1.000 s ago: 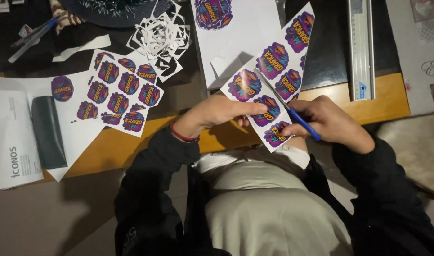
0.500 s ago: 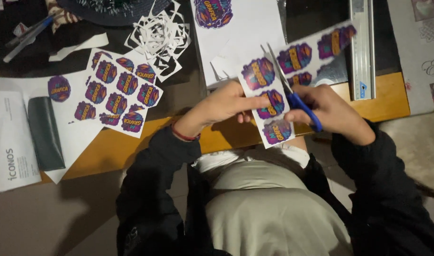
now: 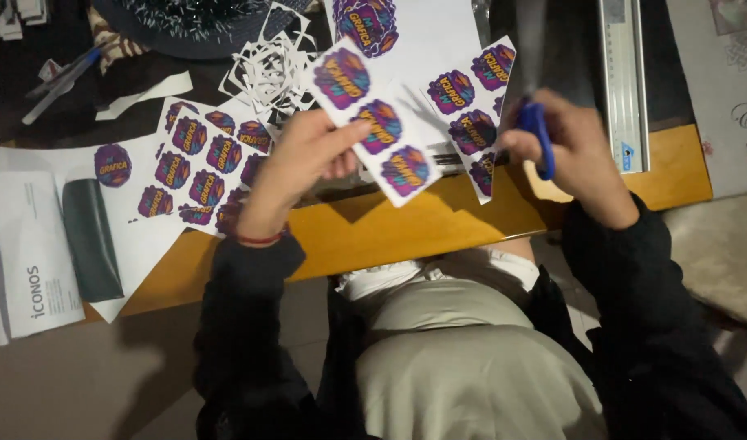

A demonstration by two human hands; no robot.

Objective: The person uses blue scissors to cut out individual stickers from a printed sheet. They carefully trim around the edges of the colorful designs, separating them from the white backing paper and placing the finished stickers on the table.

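Note:
My left hand (image 3: 304, 163) pinches a cut strip of three purple round stickers (image 3: 373, 126), lifted over the wooden table edge (image 3: 406, 224). Blue-handled scissors (image 3: 538, 138) sit in my right hand (image 3: 573, 155), their blades blurred and pointing away from me. Beside the scissors lies the remaining piece of the sticker sheet (image 3: 469, 114), apart from the strip. I cannot tell whether my right hand also touches that piece.
A larger sheet of purple stickers (image 3: 198, 159) lies at the left, with a single cut sticker (image 3: 112, 165) beside it. White paper offcuts (image 3: 267, 61) are piled behind. A metal ruler (image 3: 622, 73) lies at the right. A dark case (image 3: 90, 240) rests on white papers.
The strip of three stickers has come free from the sheet. My left hand has carried it up and to the left, while the scissors have pulled away to the right.

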